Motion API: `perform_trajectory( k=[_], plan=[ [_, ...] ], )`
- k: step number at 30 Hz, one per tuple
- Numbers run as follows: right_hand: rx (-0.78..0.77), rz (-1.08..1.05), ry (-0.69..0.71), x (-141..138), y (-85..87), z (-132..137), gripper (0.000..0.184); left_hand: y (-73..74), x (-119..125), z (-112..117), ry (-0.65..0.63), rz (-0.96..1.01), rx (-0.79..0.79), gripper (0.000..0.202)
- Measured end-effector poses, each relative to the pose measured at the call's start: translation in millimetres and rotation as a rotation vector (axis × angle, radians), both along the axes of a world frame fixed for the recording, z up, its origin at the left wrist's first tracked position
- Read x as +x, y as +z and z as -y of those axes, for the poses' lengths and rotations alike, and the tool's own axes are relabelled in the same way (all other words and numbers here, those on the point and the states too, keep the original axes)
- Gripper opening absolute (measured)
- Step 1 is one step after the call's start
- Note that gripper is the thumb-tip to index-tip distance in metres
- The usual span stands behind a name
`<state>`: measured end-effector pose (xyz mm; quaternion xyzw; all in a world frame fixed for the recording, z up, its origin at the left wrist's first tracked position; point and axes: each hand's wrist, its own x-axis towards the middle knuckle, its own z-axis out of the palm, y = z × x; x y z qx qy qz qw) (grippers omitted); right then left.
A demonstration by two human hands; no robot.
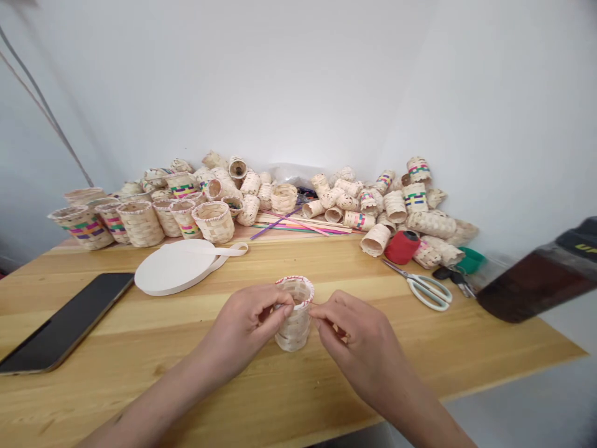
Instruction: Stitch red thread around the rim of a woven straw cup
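Woven basket (295, 320) stands upright above the wooden table (116, 398), gripped between both hands: left hand (242, 326) and right hand (359, 339) pinch its red-and-white rim (295, 281) from either side. Scissors (422, 287) lie off to the right, well apart.

Bright even light, faint shadows, bowed edges, blurred dark object (536, 274) at right

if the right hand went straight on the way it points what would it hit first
The right hand would meet the woven basket first; its fingertips seem already at the rim, though depth is unclear.
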<state>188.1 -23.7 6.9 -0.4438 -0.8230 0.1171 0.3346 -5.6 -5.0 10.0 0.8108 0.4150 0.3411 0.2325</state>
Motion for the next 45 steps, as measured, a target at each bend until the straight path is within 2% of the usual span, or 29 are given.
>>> perform_trajectory(
  k=[6,11,13,16,18,23,27,29,31,34,37,42,45],
  plan=[
    [0.083,0.063,-0.088,-10,2.9,5,0.019,-2.6,3,3,0.023,-0.014,0.075,0.017],
    [0.089,0.082,-0.145,-17,0.7,4,0.018,-9.3,7,6,0.055,0.000,0.213,0.012],
    [0.009,-0.001,-0.148,-15,0.8,2,0.010,-12.2,7,7,0.083,0.006,0.266,0.010],
    [-0.180,-0.129,-0.085,-10,2.1,1,0.018,-14.6,6,6,0.104,-0.002,0.299,0.009],
    [-0.234,-0.160,-0.053,-9,2.1,1,0.020,-14.7,6,5,0.109,0.001,0.297,0.009],
    [-0.148,-0.128,-0.099,-14,1.1,-1,0.025,-14.4,8,6,0.050,0.010,0.305,0.011],
    [0.005,-0.024,-0.090,-3,10.6,-11,0.017,-15.1,9,7,0.020,0.029,0.348,0.012],
    [0.030,0.007,-0.049,4,15.9,-17,0.018,-14.7,9,7,-0.012,0.028,0.353,0.013],
    [-0.037,0.022,0.044,6,18.5,-23,0.023,-14.1,10,7,-0.048,0.029,0.348,0.014],
    [-0.235,-0.021,0.224,3,17.7,-32,0.024,-14.1,11,7,-0.099,0.045,0.335,0.016],
    [-0.435,-0.131,0.332,0,17.0,-39,0.022,-15.0,11,6,-0.125,0.060,0.336,0.015],
    [-0.627,-0.266,0.370,3,16.2,-42,0.018,-14.1,10,5,-0.152,0.072,0.346,0.016],
    [-0.632,-0.320,0.314,1,11.2,-42,0.016,-11.8,10,4,-0.153,0.073,0.364,0.016]
  ],
)
